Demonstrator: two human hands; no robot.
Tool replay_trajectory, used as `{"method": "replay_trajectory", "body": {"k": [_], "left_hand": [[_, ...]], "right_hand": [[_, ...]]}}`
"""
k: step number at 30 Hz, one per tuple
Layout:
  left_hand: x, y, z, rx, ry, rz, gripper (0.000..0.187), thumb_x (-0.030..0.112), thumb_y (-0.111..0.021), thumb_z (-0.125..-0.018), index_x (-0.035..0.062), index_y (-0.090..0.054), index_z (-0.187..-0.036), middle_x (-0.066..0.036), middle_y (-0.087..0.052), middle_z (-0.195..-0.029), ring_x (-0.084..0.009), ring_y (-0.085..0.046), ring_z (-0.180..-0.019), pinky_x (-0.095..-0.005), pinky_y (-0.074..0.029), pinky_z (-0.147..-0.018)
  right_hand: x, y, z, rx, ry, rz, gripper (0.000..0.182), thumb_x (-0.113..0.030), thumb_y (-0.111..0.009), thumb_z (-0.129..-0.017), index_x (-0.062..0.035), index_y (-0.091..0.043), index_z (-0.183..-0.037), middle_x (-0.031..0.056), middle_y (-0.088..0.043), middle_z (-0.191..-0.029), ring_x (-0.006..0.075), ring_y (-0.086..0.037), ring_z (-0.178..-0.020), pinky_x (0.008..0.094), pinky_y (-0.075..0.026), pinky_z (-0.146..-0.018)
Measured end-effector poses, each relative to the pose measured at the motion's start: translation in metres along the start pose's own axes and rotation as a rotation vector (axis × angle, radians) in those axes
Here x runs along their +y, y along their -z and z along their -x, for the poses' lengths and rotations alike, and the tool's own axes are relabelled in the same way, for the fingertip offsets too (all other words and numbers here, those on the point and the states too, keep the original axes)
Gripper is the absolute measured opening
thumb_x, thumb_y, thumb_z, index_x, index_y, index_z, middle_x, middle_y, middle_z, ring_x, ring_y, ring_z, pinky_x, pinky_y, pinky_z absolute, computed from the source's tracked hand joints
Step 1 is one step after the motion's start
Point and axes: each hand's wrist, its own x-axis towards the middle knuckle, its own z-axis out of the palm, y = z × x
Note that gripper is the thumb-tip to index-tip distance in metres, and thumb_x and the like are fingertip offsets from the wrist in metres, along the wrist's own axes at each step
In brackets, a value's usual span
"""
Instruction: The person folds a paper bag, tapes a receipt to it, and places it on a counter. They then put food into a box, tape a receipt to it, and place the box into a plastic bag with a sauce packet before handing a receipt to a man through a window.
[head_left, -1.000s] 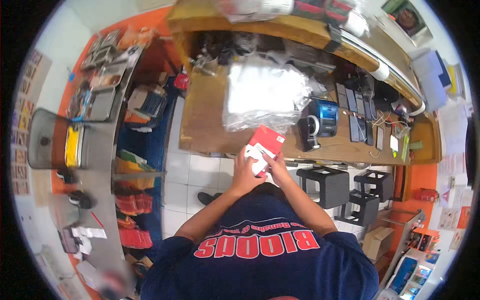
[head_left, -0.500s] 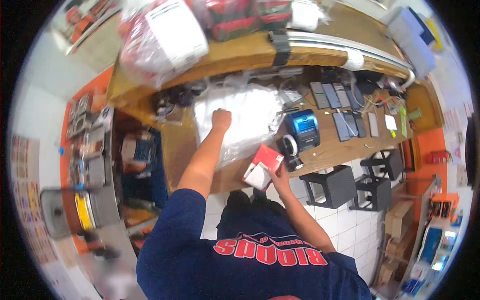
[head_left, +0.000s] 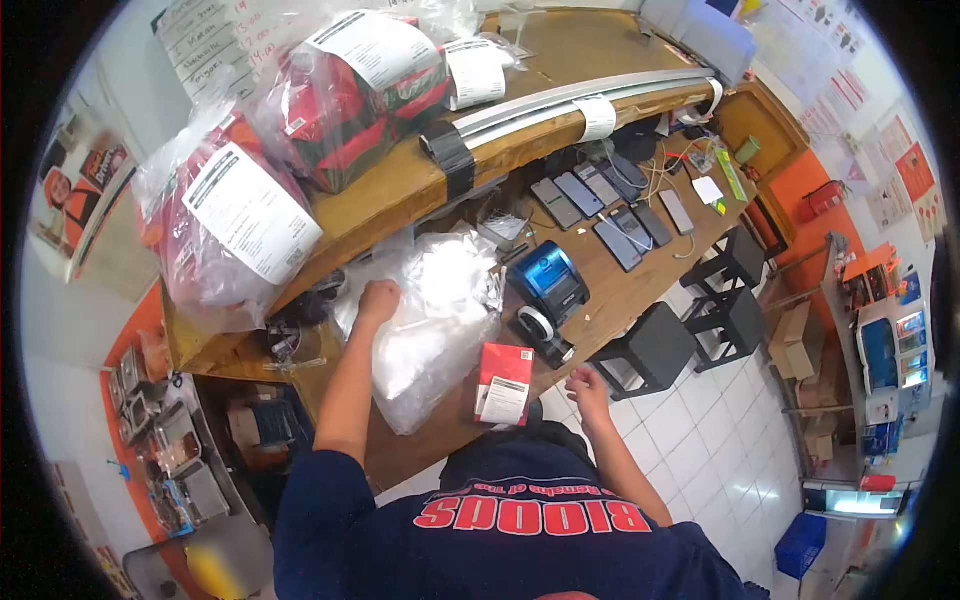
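Note:
My left hand (head_left: 380, 300) is closed in a fist at the left side of a clear plastic bag (head_left: 415, 370), gripping its film. The bag lies crumpled and shiny on the wooden table. A red box (head_left: 505, 365) with a white label rests at the table's front edge, just right of the bag. My right hand (head_left: 588, 392) is off the edge, to the right of the box and apart from it. Its fingers are loosely bent and apart, with nothing seen in them.
A blue and black label printer (head_left: 550, 282) and a tape dispenser (head_left: 540, 330) stand right of the bag. Several phones (head_left: 622, 240) lie farther right. Wrapped parcels (head_left: 250, 215) sit on the raised shelf. Black stools (head_left: 648, 350) stand by the table.
The red box has left my right hand and now lies on the table. My right hand has drawn away from it. The view has turned and shifted; my left hand stays on the bag.

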Motion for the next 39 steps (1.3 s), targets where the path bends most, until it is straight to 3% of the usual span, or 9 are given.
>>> {"method": "replay_trajectory", "body": {"k": [7,11,15,18,20,24,27,32,39], "left_hand": [[0.185,0.083,0.132,0.545,0.019,0.979,0.028,0.02,-0.049,-0.107,0.0043,-0.053,-0.084,0.002,-0.048,-0.077,-0.0084,-0.044,-0.076,-0.0247,-0.039,-0.068],[0.278,0.051,0.193,0.367,-0.737,0.542,0.016,0.016,-0.072,-0.089,0.0044,-0.065,-0.098,-0.008,-0.066,-0.097,-0.0209,-0.061,-0.09,-0.0382,-0.048,-0.079],[0.331,0.043,0.212,0.323,-0.662,0.388,0.031,0.009,-0.077,-0.081,0.0059,-0.068,-0.11,-0.012,-0.068,-0.115,-0.0269,-0.063,-0.11,-0.0429,-0.05,-0.091],[0.347,0.033,0.191,1.129,-0.122,0.514,0.036,0.013,-0.08,-0.083,0.0057,-0.066,-0.115,-0.01,-0.068,-0.115,-0.0251,-0.059,-0.117,-0.0395,-0.05,-0.095],[0.319,-0.012,0.172,0.172,0.172,1.565,0.042,0.018,-0.078,-0.089,0.0044,-0.061,-0.125,-0.009,-0.066,-0.117,-0.022,-0.06,-0.117,-0.0357,-0.051,-0.095],[0.322,-0.037,0.148,-0.208,0.278,1.816,0.039,0.014,-0.069,-0.097,0.0047,-0.056,-0.132,-0.011,-0.065,-0.119,-0.0152,-0.063,-0.108,-0.0303,-0.053,-0.089],[0.344,-0.05,0.14,-0.028,0.349,2.117,0.033,0.027,-0.058,-0.104,0.0034,-0.059,-0.127,-0.017,-0.065,-0.123,-0.0237,-0.064,-0.11,-0.0365,-0.053,-0.092],[0.387,-0.012,0.155,-0.53,0.068,2.242,0.067,0.057,-0.039,-0.103,0.0006,-0.052,-0.137,-0.027,-0.059,-0.132,-0.0424,-0.061,-0.117,-0.0625,-0.046,-0.099],[0.38,-0.02,0.156,-0.157,0.344,1.509,0.041,0.03,-0.069,-0.097,0.0013,-0.062,-0.125,-0.018,-0.071,-0.112,-0.0273,-0.07,-0.099,-0.0428,-0.058,-0.086]], "right_hand": [[-0.121,-0.042,0.046,-0.578,0.148,-0.11,0.037,-0.021,-0.067,-0.095,-0.0014,-0.063,-0.127,0.0072,-0.067,-0.117,0.017,-0.062,-0.11,0.0308,-0.047,-0.098],[-0.158,-0.051,0.066,-0.889,0.25,-0.305,0.034,-0.023,-0.066,-0.098,-0.0012,-0.065,-0.124,0.0051,-0.069,-0.111,0.0149,-0.062,-0.107,0.029,-0.048,-0.096],[-0.163,-0.021,0.026,-0.751,0.344,-0.023,0.03,-0.023,-0.065,-0.099,-0.0019,-0.068,-0.12,0.0043,-0.07,-0.103,0.0141,-0.065,-0.095,0.0301,-0.051,-0.085],[-0.189,0.032,0.022,-0.822,0.227,-0.186,0.027,-0.019,-0.067,-0.097,-0.003,-0.068,-0.119,0.0045,-0.071,-0.101,0.0146,-0.066,-0.09,0.0324,-0.052,-0.084],[-0.194,0.06,0.013,-0.859,0.213,-0.229,0.029,-0.018,-0.067,-0.097,-0.0024,-0.067,-0.121,0.0053,-0.071,-0.103,0.0151,-0.066,-0.09,0.0333,-0.053,-0.084],[-0.233,0.103,0.008,-0.865,0.295,-0.429,0.038,-0.018,-0.067,-0.096,-0.0006,-0.061,-0.129,0.0143,-0.067,-0.126,0.0247,-0.069,-0.1,0.0365,-0.056,-0.084],[-0.232,0.132,-0.005,-0.82,0.344,-0.423,0.042,-0.018,-0.067,-0.096,0.0008,-0.058,-0.132,0.0174,-0.063,-0.134,0.0287,-0.069,-0.106,0.0367,-0.057,-0.084],[-0.215,0.165,-0.041,-0.806,0.392,-0.286,0.057,-0.013,-0.07,-0.092,0.0,-0.047,-0.143,0.0182,-0.064,-0.132,0.0281,-0.069,-0.106,0.036,-0.055,-0.084],[-0.211,0.199,-0.075,-0.643,0.556,-0.236,0.04,-0.012,-0.069,-0.094,0.0017,-0.058,-0.13,0.0126,-0.068,-0.119,0.0184,-0.064,-0.091,0.0327,-0.053,-0.079]]}}
